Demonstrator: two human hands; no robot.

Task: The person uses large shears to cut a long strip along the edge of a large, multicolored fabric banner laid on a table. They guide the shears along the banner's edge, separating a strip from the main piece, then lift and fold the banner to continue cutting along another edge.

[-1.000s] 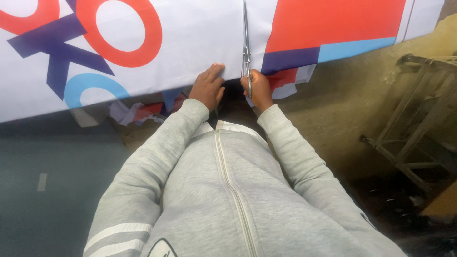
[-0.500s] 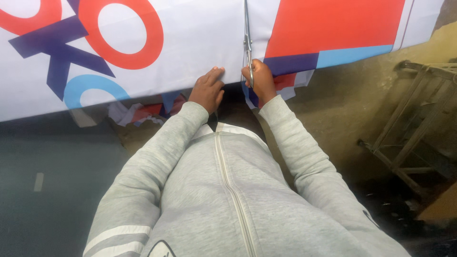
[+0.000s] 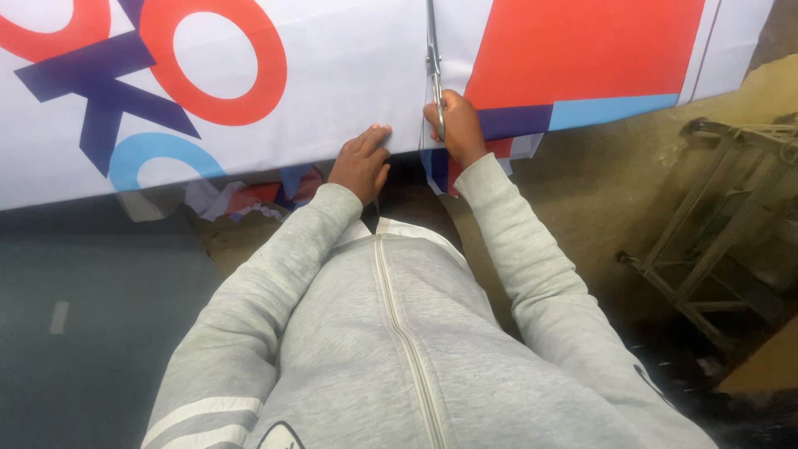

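Both hands work at the near edge of a large printed banner (image 3: 332,91), a white sheet with red rings, dark purple strokes, a light blue curve and a big red block. Left hand (image 3: 361,162) lies flat, fingers together and stretched forward, pressing the white part of the sheet just left of a straight cut line. Right hand (image 3: 453,125) is closed around the handles of a pair of scissors (image 3: 434,71), whose metal blades point away from the person along that line; how far the blades are parted cannot be told, since they show edge-on as one thin strip. The two hands sit close, on either side of the cut, without touching.

Grey sleeves and the zipped front of a grey hooded top (image 3: 399,349) fill the lower middle of the view and hide whatever lies under the arms. Below the banner's edge, crumpled offcuts (image 3: 249,195) in red, white and blue lie in a heap, partly behind the left wrist. To the right, well apart from the hands, a metal frame (image 3: 706,241) of thin bars stands on a dirty yellowish floor (image 3: 598,191). A dark grey surface (image 3: 91,316) takes up the lower left.
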